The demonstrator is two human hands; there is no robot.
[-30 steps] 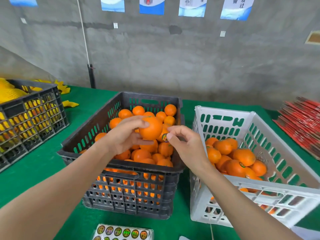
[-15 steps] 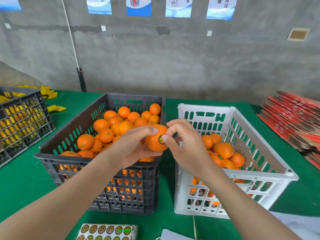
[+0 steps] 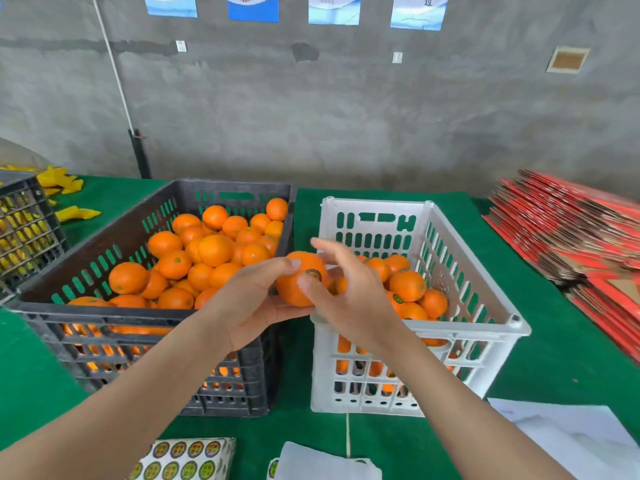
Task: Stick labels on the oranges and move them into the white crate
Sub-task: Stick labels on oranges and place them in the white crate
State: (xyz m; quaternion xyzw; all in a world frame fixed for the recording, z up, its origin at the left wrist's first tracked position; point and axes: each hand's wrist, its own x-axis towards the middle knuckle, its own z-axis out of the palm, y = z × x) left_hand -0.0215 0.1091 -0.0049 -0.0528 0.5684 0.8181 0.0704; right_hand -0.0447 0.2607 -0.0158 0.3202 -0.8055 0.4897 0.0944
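Near edge: sticker sheet (image 3: pixel 180 459) with rows of round green-and-yellow labels lies on the green table cover (image 3: pixel 31 375); white papers (image 3: pixel 571 441) to its right.

Mid: left hand (image 3: pixel 249 299) grips one orange (image 3: pixel 294 289), thumb on top, fingers curled beneath. The fruit is held above the gap between the two crates, by the white crate's (image 3: pixel 467 330) near-left corner. A round label (image 3: pixel 313 274) is already on its skin. Right hand (image 3: pixel 353 299) is at the orange's right side: thumb pressed on the skin just below the label, index finger raised, other fingers loosely spread.

Left: black crate (image 3: pixel 149 317), heaped with unlabelled oranges (image 3: pixel 214 251). Right: white crate, part filled with labelled oranges (image 3: pixel 407 285).

Far: second black crate (image 3: pixel 24 216) with yellow contents at left edge; stacked red flat cartons (image 3: pixel 571 230) at right; grey wall (image 3: pixel 346 116) with posters (image 3: pixel 252 6).
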